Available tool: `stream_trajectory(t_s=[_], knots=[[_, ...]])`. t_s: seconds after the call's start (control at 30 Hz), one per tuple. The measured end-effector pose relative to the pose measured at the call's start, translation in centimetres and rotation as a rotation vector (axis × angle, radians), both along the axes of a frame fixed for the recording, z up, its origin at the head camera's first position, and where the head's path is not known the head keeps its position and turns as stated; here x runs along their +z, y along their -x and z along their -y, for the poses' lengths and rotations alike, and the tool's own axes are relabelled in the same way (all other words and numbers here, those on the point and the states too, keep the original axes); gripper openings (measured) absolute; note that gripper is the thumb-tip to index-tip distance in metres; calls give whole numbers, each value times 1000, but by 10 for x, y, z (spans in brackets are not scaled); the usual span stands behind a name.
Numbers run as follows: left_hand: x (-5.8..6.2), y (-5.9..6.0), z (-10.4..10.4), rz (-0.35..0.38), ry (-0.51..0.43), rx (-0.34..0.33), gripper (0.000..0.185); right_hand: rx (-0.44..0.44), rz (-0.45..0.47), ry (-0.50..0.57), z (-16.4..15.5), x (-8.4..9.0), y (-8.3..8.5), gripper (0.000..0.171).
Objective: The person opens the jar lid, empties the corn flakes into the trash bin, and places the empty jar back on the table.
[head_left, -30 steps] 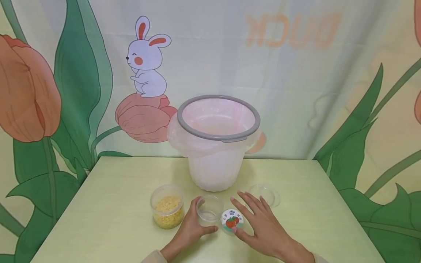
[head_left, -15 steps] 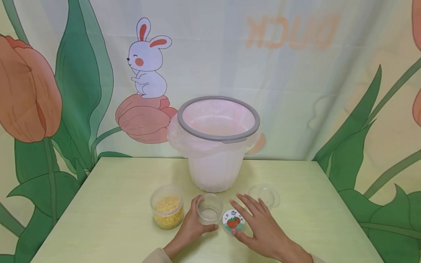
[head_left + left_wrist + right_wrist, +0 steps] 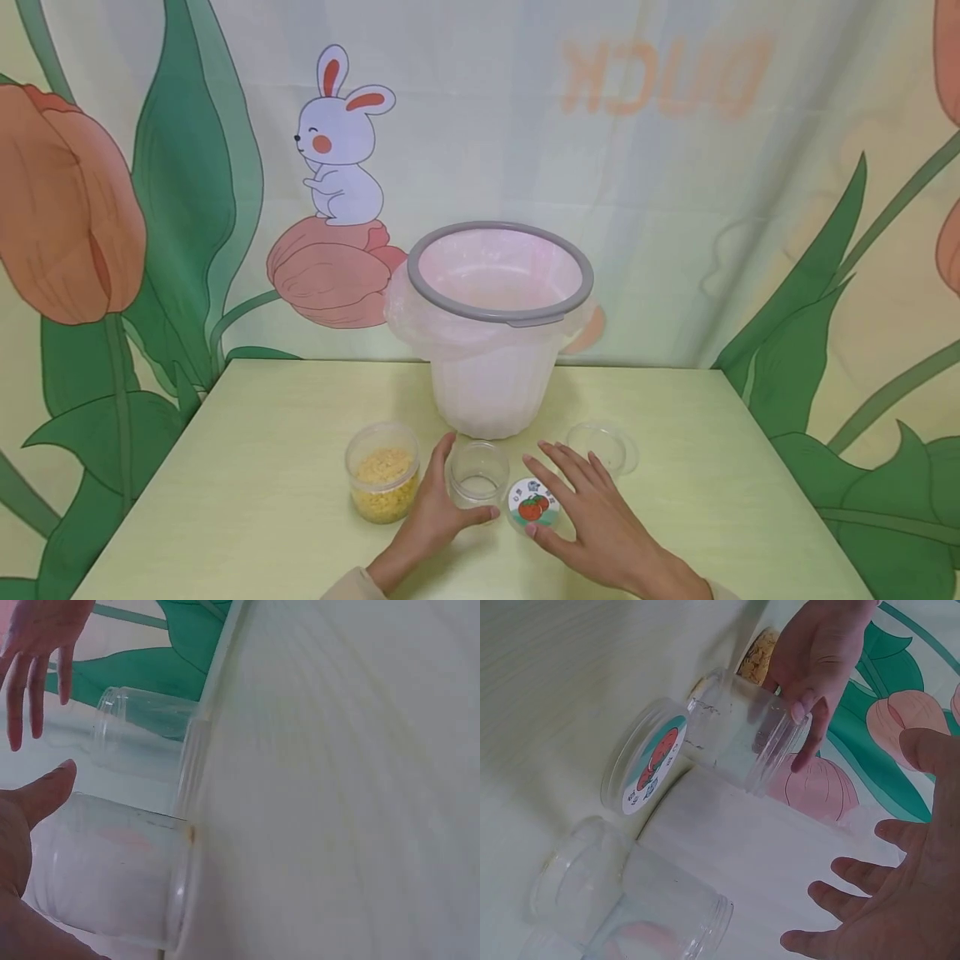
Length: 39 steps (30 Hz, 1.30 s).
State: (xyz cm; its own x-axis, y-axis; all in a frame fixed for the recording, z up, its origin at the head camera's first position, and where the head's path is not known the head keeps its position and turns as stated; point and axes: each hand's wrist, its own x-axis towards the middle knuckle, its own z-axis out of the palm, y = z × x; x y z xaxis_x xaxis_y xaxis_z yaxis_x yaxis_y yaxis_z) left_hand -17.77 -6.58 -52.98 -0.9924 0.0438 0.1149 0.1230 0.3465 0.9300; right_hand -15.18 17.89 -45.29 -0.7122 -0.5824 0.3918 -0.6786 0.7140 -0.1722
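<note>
An uncovered clear jar [image 3: 478, 477] stands upright on the table with nothing visible inside. My left hand [image 3: 438, 510] curves loosely about its left side, fingers and thumb spread; in the left wrist view, the thumb [image 3: 52, 791] reaches past the jar [image 3: 112, 870]. A round lid [image 3: 534, 503] with a tomato label lies flat just right of the jar. Over the lid's right edge hangs my right hand [image 3: 600, 525], fingers spread and holding nothing. In the right wrist view the lid [image 3: 652, 761] sits close beside the jar.
Left of my left hand stands a clear jar [image 3: 384, 475] partly filled with yellow bits. Another clear, see-through jar [image 3: 660, 907] stands beyond my right hand. Behind, a white bin [image 3: 487, 383] with a grey rim and plastic liner backs onto a printed curtain [image 3: 652, 208].
My left fingers have loosened and spread away from the jar's left side. The lid appears slightly farther right of the jar than a second ago. My right hand stays nearly still.
</note>
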Motion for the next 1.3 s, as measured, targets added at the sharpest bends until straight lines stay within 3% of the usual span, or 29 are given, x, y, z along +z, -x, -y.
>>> stream_trajectory(t_s=[0.33,0.8,0.97,1.3], knots=[[23,-11,-3,-72,48,-26,120,-20,2,0,-4,6,1,73],[55,-32,6,-303,251,-80,118,-26,-2,55,0,14,7,77],[61,-35,15,-386,356,-77,117,-13,-35,83,5,15,11,79],[66,-36,36,-566,510,-10,123,5,22,97,18,22,18,73]])
